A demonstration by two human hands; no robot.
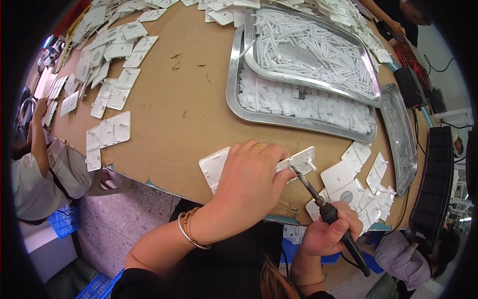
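My left hand [251, 174] is closed on a white folding plastic panel [303, 159] with small pegs, near the front edge of the table. Its fingers cover the panel's middle, and a flat white section shows on the far side of the hand. In my right hand [332, 233] is a soldering iron [307, 186], gripped by its black handle and slanting up to the left. The iron's tip meets the panel beside my left thumb, touching it or very close; I cannot tell which.
Two stacked metal trays [230, 94] hold thin white strips and small white pieces. White panels [343, 182] lie at the right, others [110, 132] at the left. An empty metal tray [398, 144] and black box [411, 85] stand right. People sit or stand around the cardboard-covered table [169, 119].
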